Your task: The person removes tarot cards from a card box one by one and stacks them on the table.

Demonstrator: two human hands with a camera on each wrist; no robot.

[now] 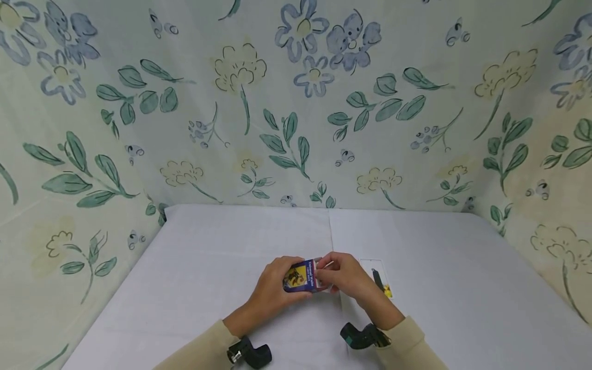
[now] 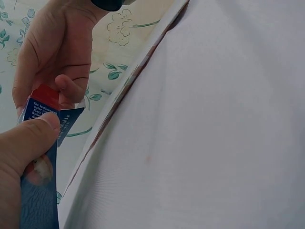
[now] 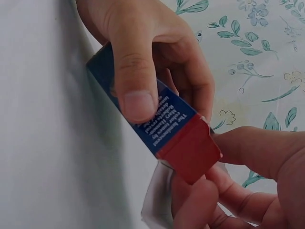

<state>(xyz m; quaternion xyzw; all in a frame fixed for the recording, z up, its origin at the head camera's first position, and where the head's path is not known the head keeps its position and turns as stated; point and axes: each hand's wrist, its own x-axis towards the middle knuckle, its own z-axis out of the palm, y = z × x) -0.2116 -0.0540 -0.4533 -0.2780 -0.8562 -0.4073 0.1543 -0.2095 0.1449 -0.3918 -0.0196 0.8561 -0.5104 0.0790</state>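
A small dark blue tarot card box (image 1: 298, 277) with a yellow picture on its face lies tilted in my left hand (image 1: 270, 288), which grips it by the sides. The left thumb (image 3: 138, 90) presses along its narrow printed side. At the box's right end, my right hand (image 1: 347, 277) has its fingers curled round a red flap (image 3: 193, 150), pinching it at the edge. A white-lined lid flap (image 3: 159, 193) hangs folded out below that end. The box's inside is hidden by the right fingers.
A white-bordered card (image 1: 378, 277) with a dark shape and yellow lies on the white tablecloth (image 1: 231, 231), just beyond my right wrist. Floral cloth (image 1: 296, 128) hangs behind the table and along both sides. Each wrist wears a black camera mount (image 1: 250, 353).
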